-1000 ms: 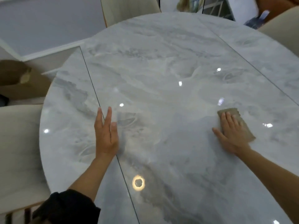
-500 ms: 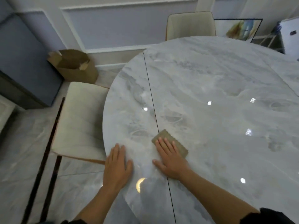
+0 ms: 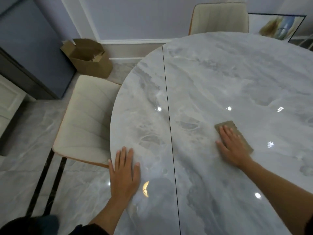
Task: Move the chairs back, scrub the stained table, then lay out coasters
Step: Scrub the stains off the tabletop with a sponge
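The fingers (image 3: 227, 134) of the right hand (image 3: 234, 146) lie straight and close together, pressing a tan scrub pad (image 3: 227, 125) flat on the table (image 3: 220, 73), to the right of its dark seam (image 3: 166, 99). The left hand (image 3: 125, 173) rests flat by the near rim, fingers spread, holding nothing.

The scrubbing probably goes best with even weight through the whole palm, overlapping strokes, and the left hand as a brace. The seam likely needs its own pass.

Most of the pad is hidden under the hand. Glare and grey veining make stains hard to tell from the marble. No coasters show. One chair (image 3: 88, 119) stands close at the left edge, its seat partly under the top. Only the back of another chair (image 3: 220, 16) is visible beyond the table. The table's right side is cut off.
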